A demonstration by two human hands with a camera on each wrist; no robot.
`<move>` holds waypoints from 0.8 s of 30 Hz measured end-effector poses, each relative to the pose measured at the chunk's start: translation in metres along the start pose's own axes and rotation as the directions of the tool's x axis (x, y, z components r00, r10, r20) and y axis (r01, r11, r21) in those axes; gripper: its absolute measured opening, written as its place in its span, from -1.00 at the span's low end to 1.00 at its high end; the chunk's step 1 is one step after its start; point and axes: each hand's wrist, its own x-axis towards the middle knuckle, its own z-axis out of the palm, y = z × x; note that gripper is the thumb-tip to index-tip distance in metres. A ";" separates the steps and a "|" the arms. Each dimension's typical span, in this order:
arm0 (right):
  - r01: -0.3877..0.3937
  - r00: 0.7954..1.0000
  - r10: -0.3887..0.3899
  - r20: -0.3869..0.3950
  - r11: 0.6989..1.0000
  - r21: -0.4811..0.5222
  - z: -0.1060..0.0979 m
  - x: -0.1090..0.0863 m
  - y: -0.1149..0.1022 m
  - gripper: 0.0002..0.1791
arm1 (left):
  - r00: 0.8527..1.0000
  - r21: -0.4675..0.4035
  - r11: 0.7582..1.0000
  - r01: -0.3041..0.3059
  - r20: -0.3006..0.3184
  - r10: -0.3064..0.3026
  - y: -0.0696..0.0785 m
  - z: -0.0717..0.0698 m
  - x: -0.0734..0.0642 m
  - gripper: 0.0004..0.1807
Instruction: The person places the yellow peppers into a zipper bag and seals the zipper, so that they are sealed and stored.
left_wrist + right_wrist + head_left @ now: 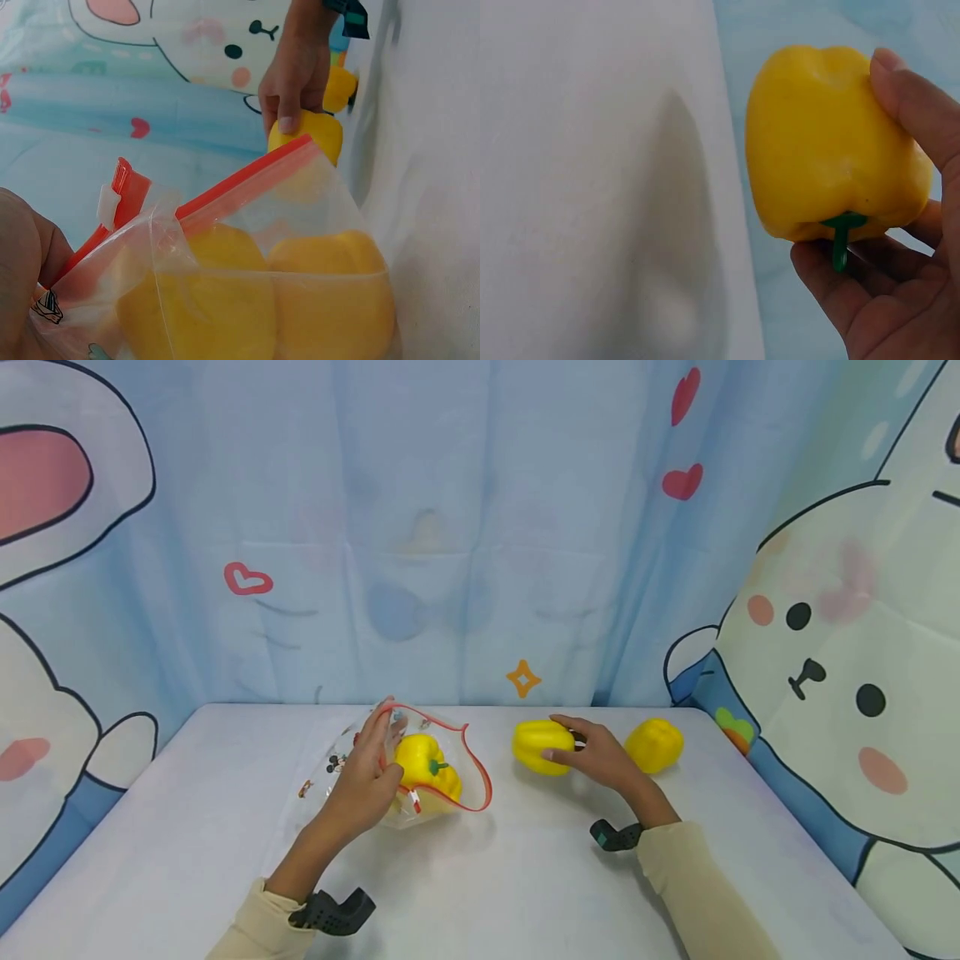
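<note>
Left hand: the left hand (367,785) holds the bag (322,777) at its rim, with thumb and fingers bent around the plastic; in the left wrist view this hand is mostly cut off, so how far each finger bends I cannot tell.
Clear bag: it lies on the table (525,877), its mouth, with a red zip edge (490,785), turned toward the right hand (600,756).
Inside the bag: from the head, one pepper with green stalk (420,756) is plain to see; the left wrist view shows two yellow bodies side by side, the second one (334,292) nearer to the table.
Zip slider: only the left wrist view shows clearly the white slider (109,206).
Right hand: thumb and fingers are parted by the width of the held pepper (536,746) and grip it from two sides, above the table.
Green stem: the head view hides it; the right wrist view shows the stem (840,240) among the fingers.
Loose pepper: another yellow pepper (655,745) rests on the table, just beside the right forearm.
</note>
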 end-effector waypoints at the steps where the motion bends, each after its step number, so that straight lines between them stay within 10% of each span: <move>1: 0.010 1.000 -0.010 0.004 1.000 0.007 0.000 0.000 -0.003 -0.10 | 1.000 0.001 1.000 0.001 -0.001 -0.001 0.000 0.000 0.000 -0.18; 24: 0.302 0.952 -0.307 -0.004 0.934 0.191 -0.006 -0.029 -0.068 -0.25 | 1.000 -0.003 1.000 0.010 0.008 -0.010 0.004 0.000 -0.001 -0.18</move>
